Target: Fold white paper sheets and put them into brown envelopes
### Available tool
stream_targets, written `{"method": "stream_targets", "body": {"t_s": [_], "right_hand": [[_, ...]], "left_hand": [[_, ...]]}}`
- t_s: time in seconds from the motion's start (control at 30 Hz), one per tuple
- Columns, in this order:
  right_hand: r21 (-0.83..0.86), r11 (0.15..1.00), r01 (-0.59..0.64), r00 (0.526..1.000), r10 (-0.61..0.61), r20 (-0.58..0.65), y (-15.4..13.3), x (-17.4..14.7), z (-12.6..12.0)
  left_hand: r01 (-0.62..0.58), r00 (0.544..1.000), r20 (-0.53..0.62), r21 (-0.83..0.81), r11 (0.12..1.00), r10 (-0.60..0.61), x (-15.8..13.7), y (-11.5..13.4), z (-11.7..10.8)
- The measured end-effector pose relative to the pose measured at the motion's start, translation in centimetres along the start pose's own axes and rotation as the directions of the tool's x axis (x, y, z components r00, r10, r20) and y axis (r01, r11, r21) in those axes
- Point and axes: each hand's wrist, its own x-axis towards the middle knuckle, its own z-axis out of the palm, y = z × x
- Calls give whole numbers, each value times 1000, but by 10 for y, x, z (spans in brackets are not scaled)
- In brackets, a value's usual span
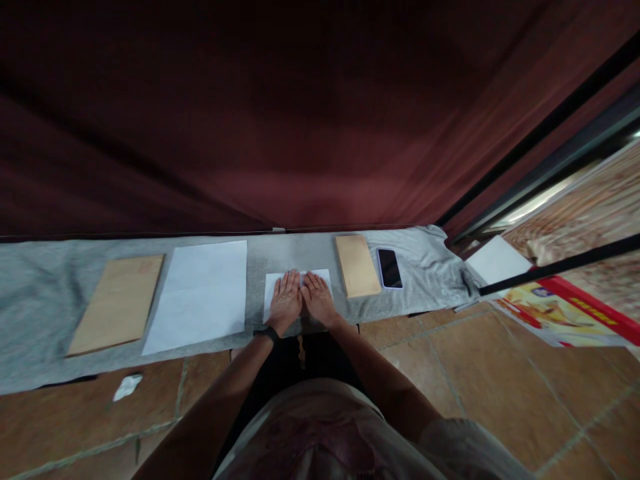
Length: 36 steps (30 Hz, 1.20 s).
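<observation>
Both of my hands lie flat on a small white sheet of paper in the middle of the cloth-covered surface. My left hand, with a dark band at the wrist, covers its left part, fingers stretched forward. Beside it, my right hand presses on the right part, fingers also stretched out. The hands nearly touch and hide much of the paper. Larger white paper lies to the left, and a small brown envelope lies just right of my hands.
Grey cloth covers the long narrow surface. A big brown envelope lies far left; a phone is right of the small envelope. A dark red curtain hangs behind. At right stand a black metal bar and a colourful box.
</observation>
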Motion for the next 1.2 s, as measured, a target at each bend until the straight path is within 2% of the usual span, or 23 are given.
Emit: {"method": "stream_targets", "body": {"t_s": [0.13,0.5,0.67,0.73,0.9,1.03,1.2], "right_hand": [[-40,999,-1,1000,0,-16,6,-4,6],[-74,993,-89,992,82,-96,25,-14,1],[-87,985,-150,985,141,-99,20,-20,-4],[-87,987,-136,989,130,-73,11,-25,-6],[-40,999,21,1000,-21,3,-8,-52,-6],[-54,998,32,999,-33,-5,-4,-73,-8],[-86,996,24,1000,-24,-4,10,-84,-15]], "left_hand": [[-15,1000,-10,27,1000,16,-6,-11,1],[91,991,-100,27,995,-88,-19,-36,1],[129,985,-120,13,992,-126,-22,-30,-3],[91,990,-109,11,996,-89,-25,-20,-6],[-82,997,11,-1,997,82,-50,5,-7],[-96,995,22,35,995,96,-71,4,-8],[-59,998,6,61,996,59,-83,-8,-11]]}}
